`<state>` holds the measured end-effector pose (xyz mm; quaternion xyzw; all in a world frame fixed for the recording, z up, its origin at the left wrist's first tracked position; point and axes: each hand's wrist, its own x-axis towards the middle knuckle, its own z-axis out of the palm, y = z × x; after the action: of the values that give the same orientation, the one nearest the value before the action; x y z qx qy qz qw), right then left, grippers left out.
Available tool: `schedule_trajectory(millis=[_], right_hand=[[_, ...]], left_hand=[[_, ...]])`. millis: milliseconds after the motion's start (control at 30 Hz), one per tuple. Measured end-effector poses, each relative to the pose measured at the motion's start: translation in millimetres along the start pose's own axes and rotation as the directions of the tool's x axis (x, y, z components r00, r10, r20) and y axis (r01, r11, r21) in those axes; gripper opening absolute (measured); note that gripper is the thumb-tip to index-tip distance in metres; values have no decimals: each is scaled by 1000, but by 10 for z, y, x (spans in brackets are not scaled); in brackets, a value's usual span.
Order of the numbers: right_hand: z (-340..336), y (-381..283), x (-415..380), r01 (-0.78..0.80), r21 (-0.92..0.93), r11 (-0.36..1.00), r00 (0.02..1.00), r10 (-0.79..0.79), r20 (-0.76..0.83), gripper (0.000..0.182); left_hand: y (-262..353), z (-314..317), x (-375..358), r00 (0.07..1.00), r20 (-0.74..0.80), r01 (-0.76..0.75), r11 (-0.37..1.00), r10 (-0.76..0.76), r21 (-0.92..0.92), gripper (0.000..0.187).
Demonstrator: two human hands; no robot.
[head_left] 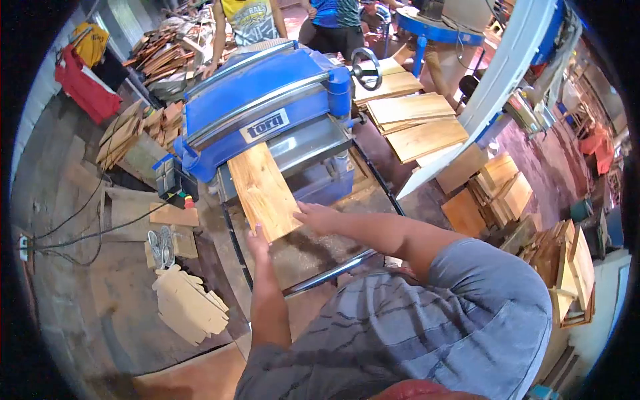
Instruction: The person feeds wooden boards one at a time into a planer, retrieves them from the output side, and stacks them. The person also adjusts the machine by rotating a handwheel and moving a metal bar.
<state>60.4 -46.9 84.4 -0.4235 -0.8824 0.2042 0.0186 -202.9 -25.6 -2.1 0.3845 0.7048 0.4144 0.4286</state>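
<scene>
A wooden board (263,190) with visible grain lies with its far end at the mouth of a blue thickness planer (257,93) lettered "torq". My left hand (259,243) grips the board's near left corner. On the opposite side, my right hand (317,219) holds the right edge close to the near corner. Below the board is the planer's dark metal bed (310,150). The fingers under the board are hidden.
Stacked boards (417,123) sit right of the planer, with another pile (500,187) farther right. A control box (172,179) with a red button is on the left, near cables and a cardboard piece (190,303). A person (250,23) stands behind the machine.
</scene>
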Motion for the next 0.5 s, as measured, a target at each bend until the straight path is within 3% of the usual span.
schedule_trajectory(millis=[133,200,300,333,367,400,467,500], right_hand=[[153,398,-1029,-206,-5,978,978,206,14,75],[176,539,-1627,-213,-6,977,977,213,-8,69],[415,616,-2336,-283,-88,955,952,268,-150,65],[296,508,-2530,-396,-57,916,893,370,-256,65],[217,485,-2685,-501,-15,865,812,465,-353,65],[204,563,-2780,-509,-12,861,807,472,-355,65],[223,701,-2961,-590,255,766,643,637,-426,66],[319,854,-3032,-579,343,740,593,670,-446,68]], left_hand=[[239,21,43,997,-27,69,988,-66,137,53],[282,57,88,998,-12,59,988,-58,144,59],[74,43,354,994,-110,43,950,-9,309,63],[135,44,335,995,-101,34,948,-2,315,63],[227,39,265,987,-120,-41,886,108,461,63],[326,64,205,968,-125,-104,797,219,595,63],[454,183,100,966,-146,-79,784,212,616,52],[543,272,-15,900,-113,-232,681,422,694,51]])
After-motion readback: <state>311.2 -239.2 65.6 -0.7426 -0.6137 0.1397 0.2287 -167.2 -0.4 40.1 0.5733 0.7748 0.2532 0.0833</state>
